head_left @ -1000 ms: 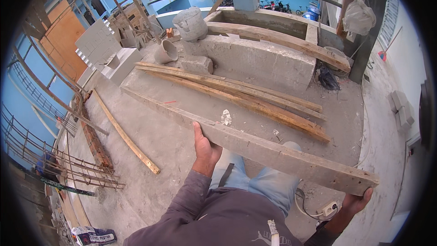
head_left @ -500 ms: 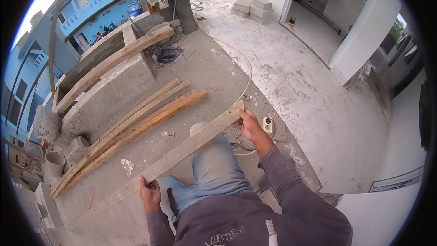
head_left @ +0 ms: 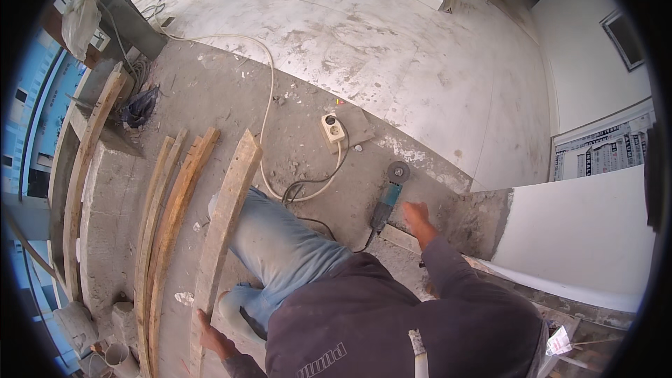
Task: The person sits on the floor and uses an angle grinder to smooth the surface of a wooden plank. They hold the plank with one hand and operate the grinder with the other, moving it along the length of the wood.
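Note:
A long, flat wooden board [head_left: 222,227] leans across my left side, its upper end beside my bent knee. My left hand [head_left: 213,337] is closed on the board's edge near its lower part. My right hand [head_left: 418,222] is off the board, just right of a teal and black angle grinder [head_left: 385,206] lying on the rough floor. The grinder's disc [head_left: 398,171] points away from me. A small gap shows between that hand and the tool; its fingers are foreshortened, so their closure is unclear.
A white socket block [head_left: 332,126] with a pale cable [head_left: 271,91] lies ahead. Several wooden strips [head_left: 168,231] lie left of the board, near a low concrete wall [head_left: 105,217]. Pale dusty tiles [head_left: 392,49] stretch ahead; a white panel [head_left: 581,231] stands at right.
My right hand has let go of the board's upper end and moved right to beside the grinder. The view has turned right. My left hand still holds the board.

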